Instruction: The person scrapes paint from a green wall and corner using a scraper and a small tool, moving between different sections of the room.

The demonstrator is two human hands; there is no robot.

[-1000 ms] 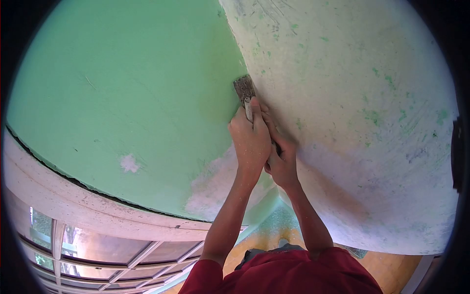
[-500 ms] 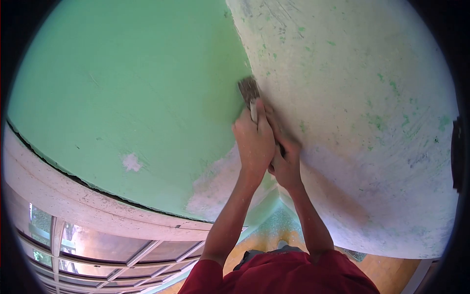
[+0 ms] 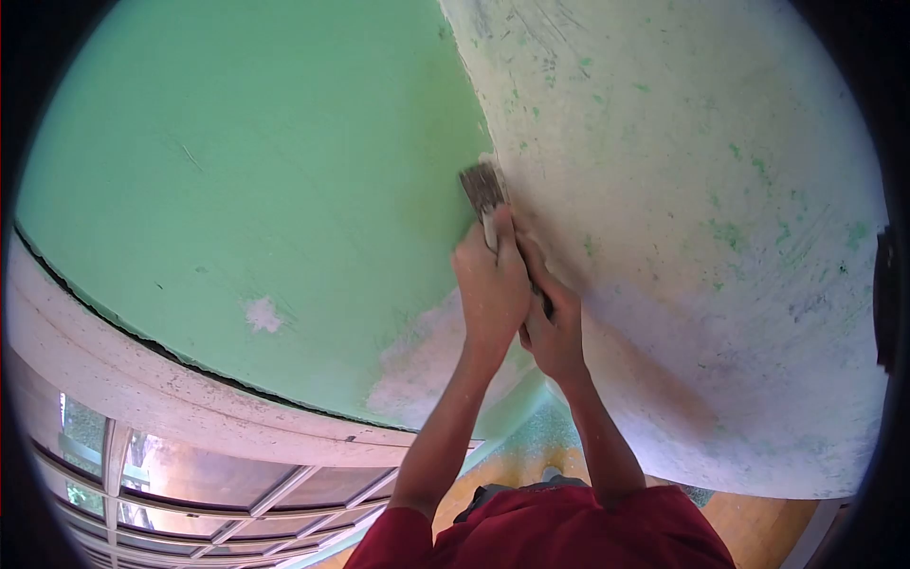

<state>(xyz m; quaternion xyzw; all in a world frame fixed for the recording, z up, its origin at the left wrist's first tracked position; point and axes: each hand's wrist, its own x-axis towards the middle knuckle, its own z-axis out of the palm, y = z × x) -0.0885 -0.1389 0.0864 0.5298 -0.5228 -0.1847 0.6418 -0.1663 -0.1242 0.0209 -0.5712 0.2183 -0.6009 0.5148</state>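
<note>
A paint scraper (image 3: 483, 187) is held upright in the corner where two wall surfaces meet, its grimy, broad blade pointed just short of 12 o'clock and placed over the edge of the green wall (image 3: 256, 161). Its pale handle (image 3: 490, 230), directly below the blade at 6 o'clock, is gripped by the left hand (image 3: 493, 284), whose fingers are curled round it while the thumb is laid along its length. At 5 o'clock from the blade, the right hand (image 3: 557, 327) is closed round what appears to be the handle's lower end (its fingertips are largely hidden behind the left hand). At 3 o'clock, the scraped wall (image 3: 682, 142) is seen as chalky white, marked with green flecks (image 3: 728, 234) and dark scratches. A large bare patch (image 3: 422, 370) is shown between 6 and 7 o'clock, and a small bare spot (image 3: 263, 315) at 8 o'clock. Farther out, towards 7 and 8 o'clock, the green wall is bordered by a dark crack (image 3: 204, 370), a whitish frame (image 3: 227, 408) and a paned window (image 3: 199, 474). Near 6 o'clock, a red shirt (image 3: 559, 531) is worn above an orange-brown floor (image 3: 493, 469).
</note>
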